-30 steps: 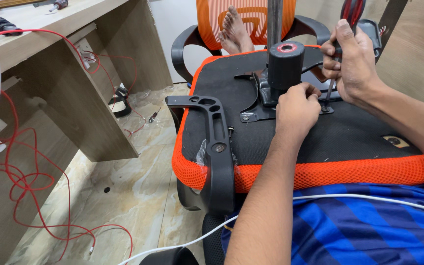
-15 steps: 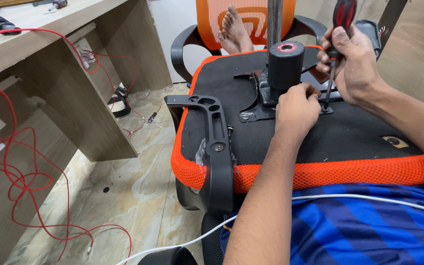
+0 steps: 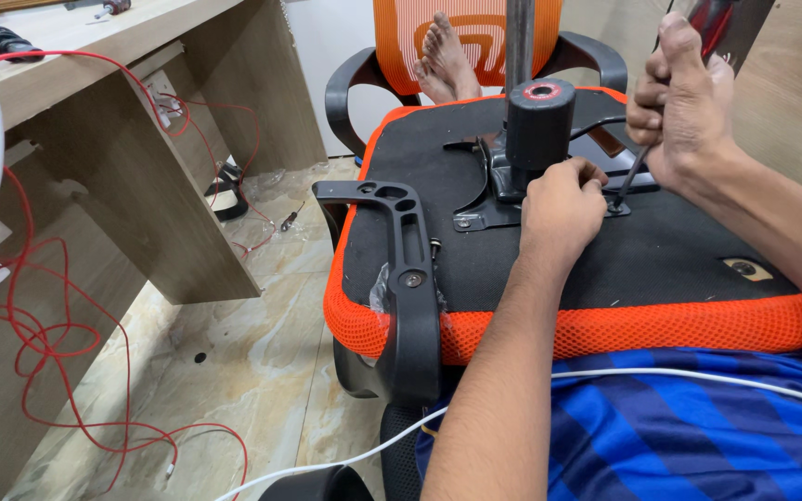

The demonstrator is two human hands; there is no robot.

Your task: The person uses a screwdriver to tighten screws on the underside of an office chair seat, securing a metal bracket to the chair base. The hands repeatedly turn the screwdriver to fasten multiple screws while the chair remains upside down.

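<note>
Chair seat (image 3: 512,269), upturned, fills centre and right of frame: black underside panel, bright orange mesh edging (image 3: 661,329) along the near rim. A black metal mechanism plate (image 3: 494,190) is fixed at upper centre, with a stout black cylinder (image 3: 538,119) rising from it, red ring at its top, and a grey metal column above. A black plastic armrest bracket (image 3: 407,269) runs along the seat's left edge, bolts visible, with a scrap of clear wrap beside it.

Right hand (image 3: 679,102), upper right, clenched around a screwdriver (image 3: 638,162) with a red-and-black handle; the thin shaft slants down, tip on a screw at the plate's right end. Left hand (image 3: 561,206), centre, fingers curled loosely, resting on the plate just beside the tip; whether it pinches anything cannot be told.

Lower right: blue striped cloth (image 3: 679,427) on the person's lap, crossed by a white cable (image 3: 698,376).

Upper centre, behind the seat: another orange mesh chair (image 3: 392,28) with someone's bare foot (image 3: 443,56) on it.

Left: wooden desk (image 3: 95,102), looping red wires (image 3: 39,306), marbled tile floor (image 3: 225,371).
</note>
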